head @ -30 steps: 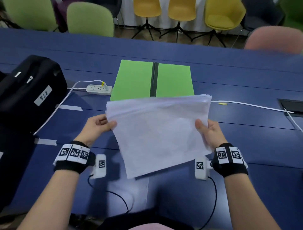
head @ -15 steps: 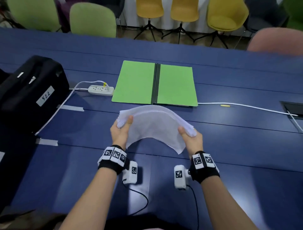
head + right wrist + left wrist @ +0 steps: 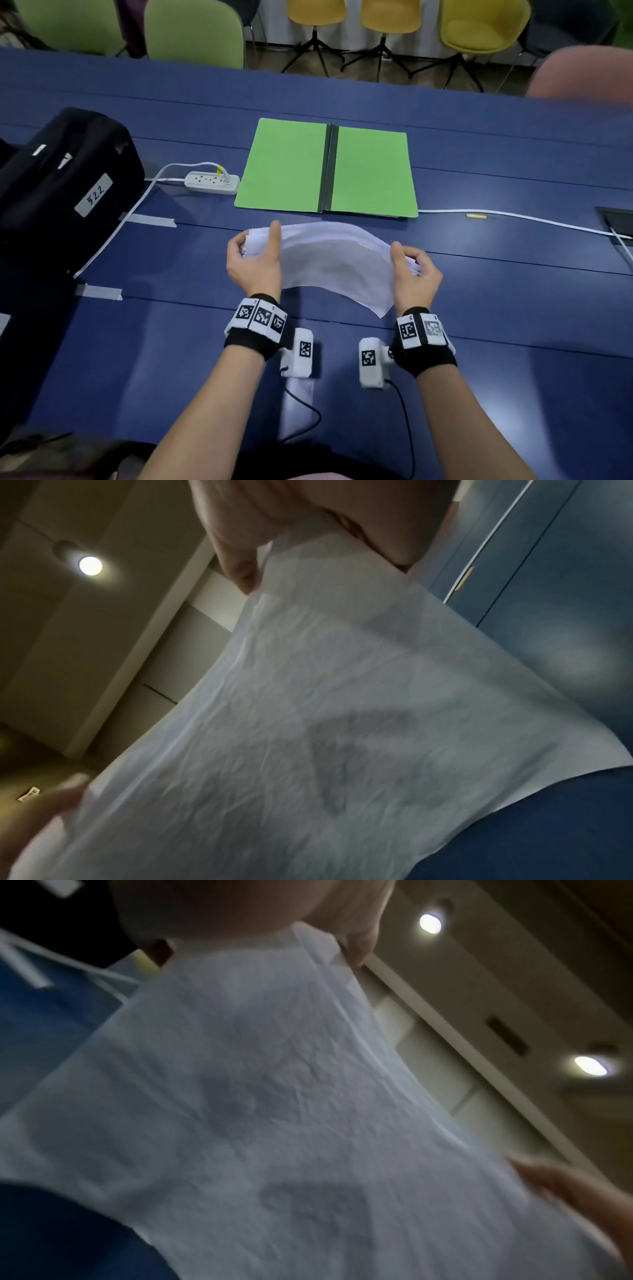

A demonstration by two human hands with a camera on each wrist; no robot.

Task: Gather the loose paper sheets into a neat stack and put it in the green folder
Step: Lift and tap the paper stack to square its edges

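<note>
My left hand grips the left end of the paper stack and my right hand grips its right end, bowing it upward above the blue desk. The green folder lies open flat just beyond, toward the desk's far edge, apart from the stack. A white power strip sits just beside the folder's left edge.

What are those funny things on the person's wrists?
Each bare arm wears a black wristband: left band, right band. White tags with black square codes wrap over them. A small white camera box with its own code hangs inside each wrist, trailing a thin black cable.
</note>
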